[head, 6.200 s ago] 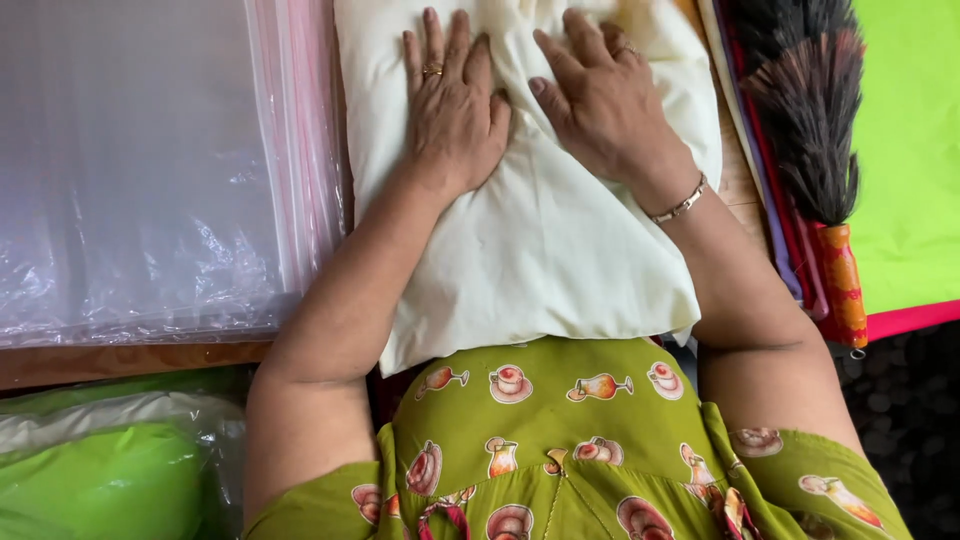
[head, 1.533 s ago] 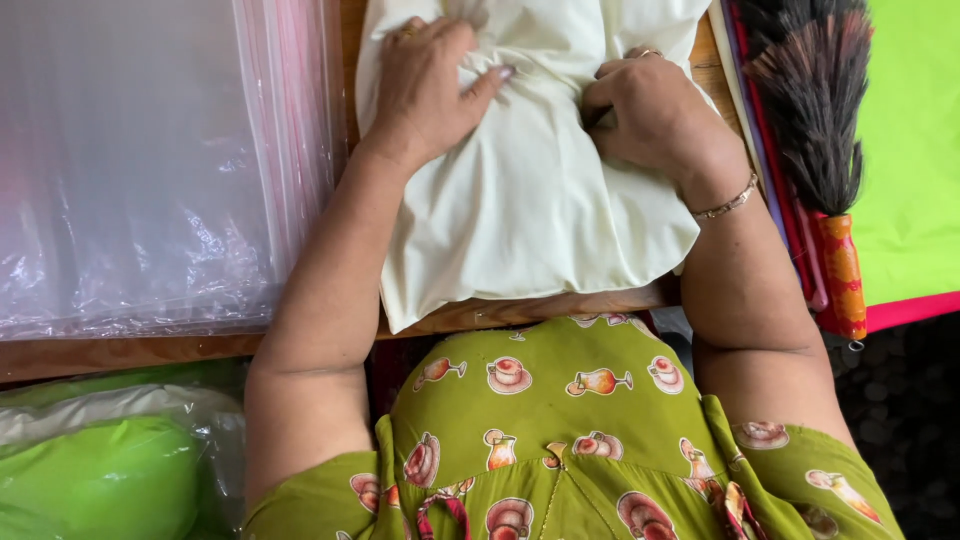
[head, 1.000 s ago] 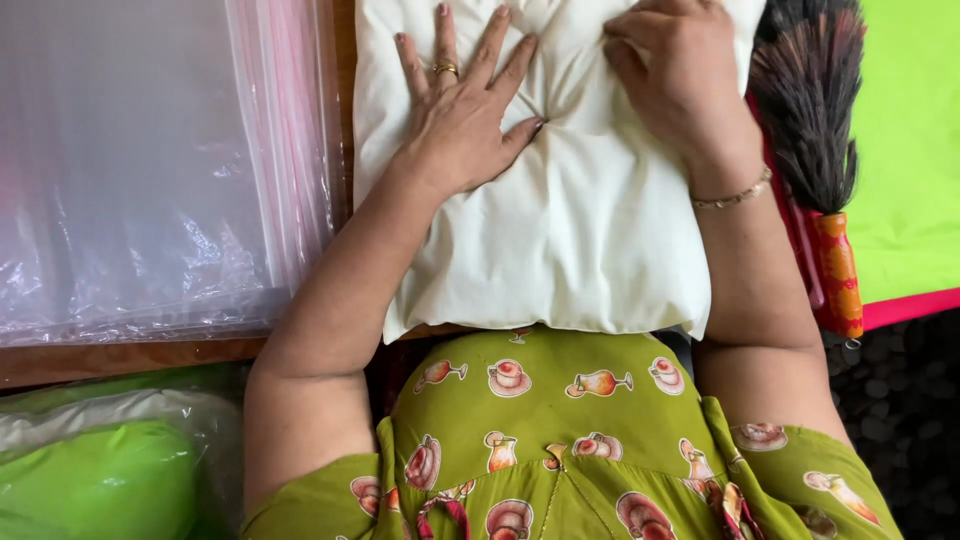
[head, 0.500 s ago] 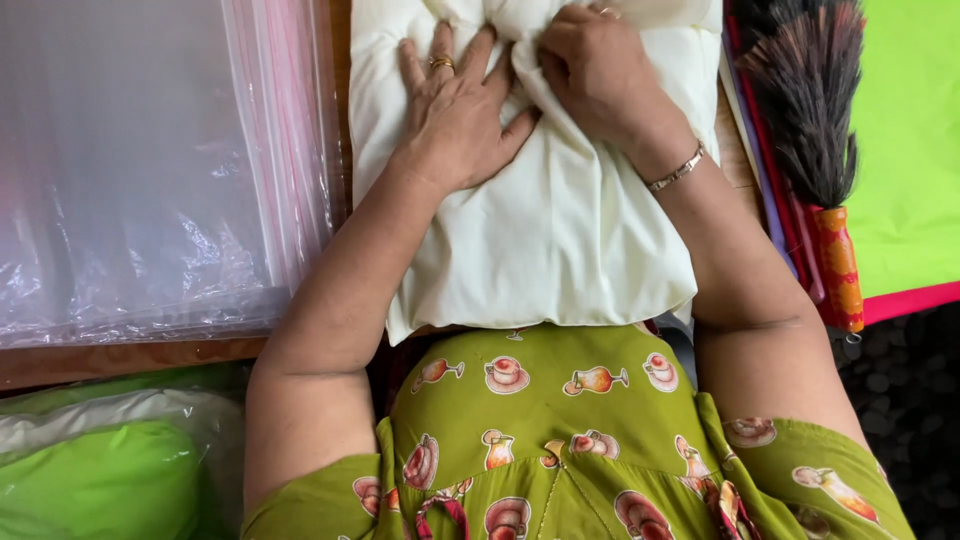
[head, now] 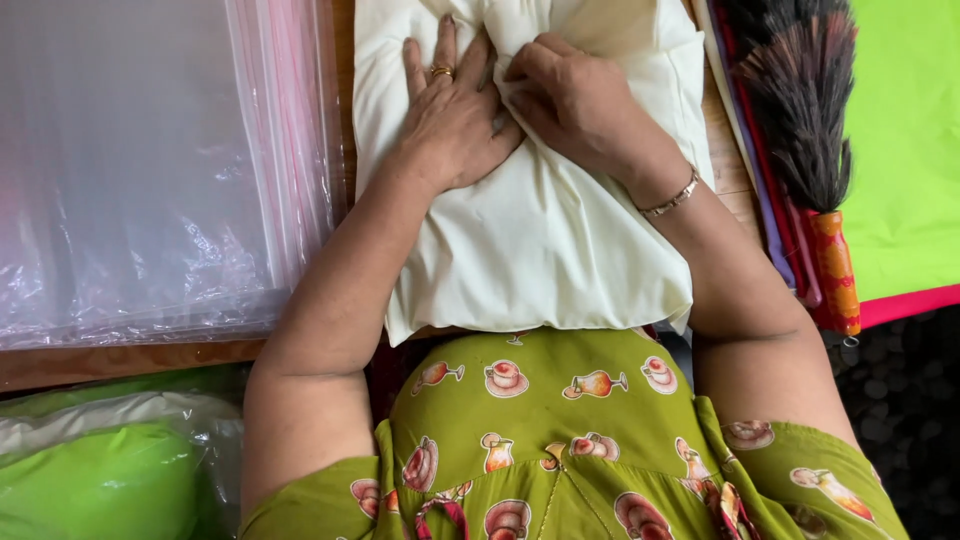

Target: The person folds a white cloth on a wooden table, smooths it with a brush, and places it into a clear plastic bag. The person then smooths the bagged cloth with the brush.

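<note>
A cream pillow (head: 545,240) lies on the wooden table (head: 120,362), its near edge overhanging toward the person. The left hand (head: 455,120) presses flat on it, fingers spread; at its 3 o'clock, touching, the right hand (head: 575,105) is curled, bunching the cloth. Clear plastic bags (head: 150,170) lie at 9 o'clock, a duster (head: 800,120) at 3 o'clock.

Pillow (head: 540,240) lies on the wooden table (head: 120,362), its near edge overhanging toward the person's lap. Left hand (head: 452,120) rests flat on the pillow's upper part; right hand (head: 575,100) sits just beside it, to the right, fingers touching the left hand's. Stack of plastic bags (head: 150,170) lies left of the pillow, touching its edge. Brush (head: 805,140) lies right of the pillow, on cloth sheets (head: 900,160). A bagged cushion (head: 100,480) sits below the table edge, lower left.
</note>
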